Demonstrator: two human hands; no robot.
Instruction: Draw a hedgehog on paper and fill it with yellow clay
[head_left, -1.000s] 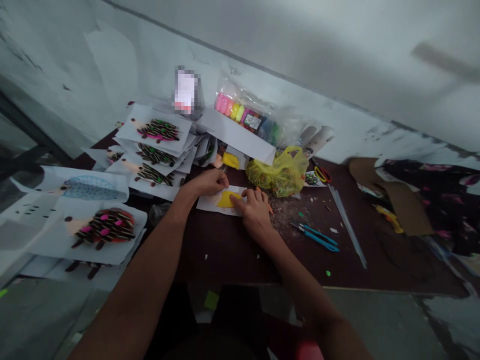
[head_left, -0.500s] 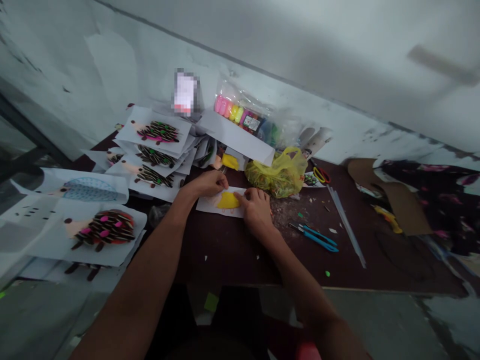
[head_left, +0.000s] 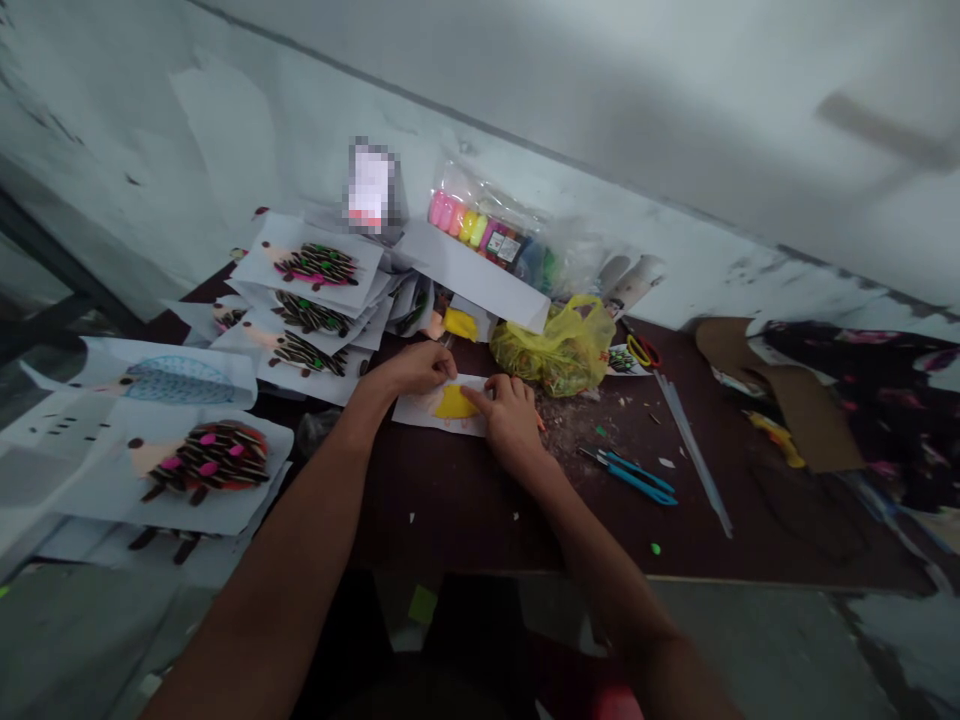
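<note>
Head view, clock centred on the yellow patch, 12 toward the wall. Yellow patch (head_left: 452,402) lies on a small white sheet (head_left: 409,412), on the dark table (head_left: 450,500) between the hands.

Left hand (head_left: 421,367) at 10-11 o'clock: fingers curled in, tips by the sheet's upper edge. Can't tell if they pinch anything. Right hand (head_left: 516,425) at 3-4: fingers loosely bent, not gripping, with one digit, probably the thumb, stretched onto the patch's 3 o'clock edge.

Around it: another yellow piece (head_left: 460,323) at 12, yellow bag (head_left: 555,350) at 2, blue snips (head_left: 637,478) near 4, hedgehog sheets (head_left: 307,310) at 10.

Handling, my read: patch looks like soft clay, light, likely tacky, dents or smears easily. Flat fingertip pressure only, no pinching; nails would mark it. Sheet is thin, light, bends and creases, could slide on the smooth top. Hold it down at the bare margin, 9 or 10 o'clock. To carry, take bare margins at 9 and 3, keep it level, fingers off the yellow.
</note>
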